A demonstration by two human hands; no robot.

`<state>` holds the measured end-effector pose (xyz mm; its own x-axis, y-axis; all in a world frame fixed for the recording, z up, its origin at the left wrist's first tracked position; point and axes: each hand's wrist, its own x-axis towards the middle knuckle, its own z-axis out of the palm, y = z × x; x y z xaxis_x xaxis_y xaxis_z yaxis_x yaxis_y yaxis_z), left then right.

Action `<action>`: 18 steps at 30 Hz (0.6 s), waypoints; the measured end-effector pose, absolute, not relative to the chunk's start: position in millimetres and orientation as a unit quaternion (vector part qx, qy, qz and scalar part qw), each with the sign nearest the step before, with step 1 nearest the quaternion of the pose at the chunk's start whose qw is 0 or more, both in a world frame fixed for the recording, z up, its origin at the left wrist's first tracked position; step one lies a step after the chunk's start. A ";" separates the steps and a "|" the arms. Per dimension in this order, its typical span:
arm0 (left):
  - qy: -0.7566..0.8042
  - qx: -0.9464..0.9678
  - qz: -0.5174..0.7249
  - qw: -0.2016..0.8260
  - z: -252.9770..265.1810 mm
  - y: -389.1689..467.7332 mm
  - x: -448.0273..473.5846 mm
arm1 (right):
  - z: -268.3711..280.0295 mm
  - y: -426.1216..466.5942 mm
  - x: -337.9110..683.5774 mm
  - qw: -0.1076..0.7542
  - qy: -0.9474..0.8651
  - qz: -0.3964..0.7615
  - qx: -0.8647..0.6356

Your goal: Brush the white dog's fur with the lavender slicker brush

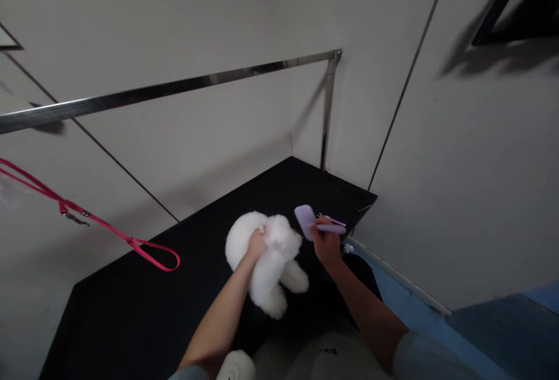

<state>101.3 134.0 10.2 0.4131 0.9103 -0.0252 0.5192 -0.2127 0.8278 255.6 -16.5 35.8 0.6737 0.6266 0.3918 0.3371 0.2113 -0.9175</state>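
Observation:
On the black table [166,304] stands a small white fluffy dog [244,240]; whether live or a model I cannot tell. My left hand [257,243] is closed on its fur near the head, with the fingertips partly sunk in the coat. To the right of the dog, my right hand [326,245] grips a lilac slicker brush [304,220], whose wide head points left, apart from the fur. A thin pinkish-purple tool [335,220] shows just behind that hand; whether the hand holds it too is unclear.
A pink leash loop [157,255] with a metal clip hangs at the left. Above the table runs a steel bar [174,86] on an upright post [327,118]. White walls close off the back and right. A white rounded object [236,365] is at the bottom edge, below my left forearm.

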 end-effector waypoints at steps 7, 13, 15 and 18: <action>0.531 0.717 0.241 0.381 9.5 132.8 101.1 | 16.1 -19.9 254.7 0.673 -0.385 0.155 -0.613; 0.520 0.721 0.246 0.388 10.4 134.7 100.0 | 8.1 -21.6 244.8 0.671 -0.449 0.165 -0.567; 0.527 0.719 0.245 0.382 9.7 133.4 99.6 | 6.4 -18.8 238.7 0.667 -0.457 0.206 -0.551; 0.526 0.713 0.255 0.386 8.2 131.1 96.8 | 9.4 -19.3 244.7 0.685 -0.435 0.129 -0.570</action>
<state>96.8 131.1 8.2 0.3165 0.9476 -0.0431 0.5536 -0.1477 0.8196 244.7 -19.3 9.4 0.5876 0.6727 0.4496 0.3207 0.3166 -0.8927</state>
